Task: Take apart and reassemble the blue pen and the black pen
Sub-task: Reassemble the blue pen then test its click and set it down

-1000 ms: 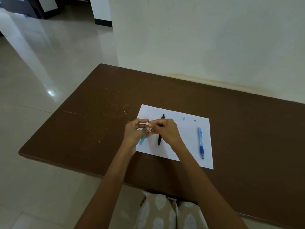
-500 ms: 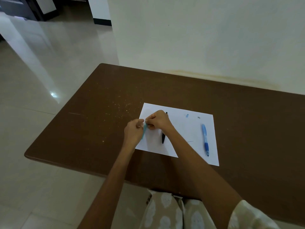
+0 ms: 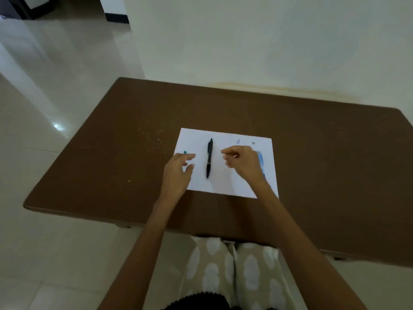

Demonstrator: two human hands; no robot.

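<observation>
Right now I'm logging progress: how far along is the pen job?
Early to midway. The black pen lies whole on the paper, seemingly untouched. A teal pen piece peeks out by the left hand; the right hand pinches something thin and pale. Small loose bits lie apart, so reassembly remains.

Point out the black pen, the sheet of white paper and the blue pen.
black pen (image 3: pixel 209 158): head view, middle of its barrel.
white paper (image 3: pixel 225 182): head view, bare patch near the front edge.
blue pen (image 3: pixel 260 158): head view, blurred upper part showing past the right hand.
</observation>
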